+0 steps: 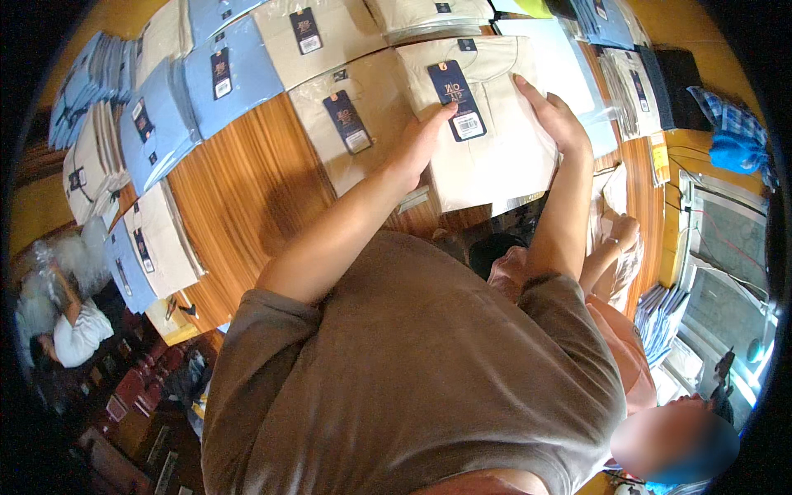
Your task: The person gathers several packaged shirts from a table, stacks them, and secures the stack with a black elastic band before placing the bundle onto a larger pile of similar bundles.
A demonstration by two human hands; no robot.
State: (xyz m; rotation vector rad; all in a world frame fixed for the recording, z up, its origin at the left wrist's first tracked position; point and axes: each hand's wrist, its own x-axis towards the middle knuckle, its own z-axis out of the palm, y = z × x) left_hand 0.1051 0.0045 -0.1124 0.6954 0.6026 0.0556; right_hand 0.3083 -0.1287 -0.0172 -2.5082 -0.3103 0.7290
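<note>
A cream folded shirt in a clear bag (495, 140) is held flat on the wooden table (239, 190), pressed by the open left hand (417, 148) on its left edge and the open right hand (557, 120) on its right edge, fingers extended. A dark blue rectangular hang tag (456, 99) with a white barcode patch is seen just right of the left fingertips, with the bag's long axis running away from the hands, collar end far. A second cream bagged shirt (355, 115) with a like tag lies just left of the left hand, and light blue bagged shirts (223, 78) lie further left.

Packaged shirts (487, 124) lie across the wooden table (239, 198) in the frame's upper half; more stacked shirts (99, 148) sit upper left, folded cloth (730, 136) upper right.
</note>
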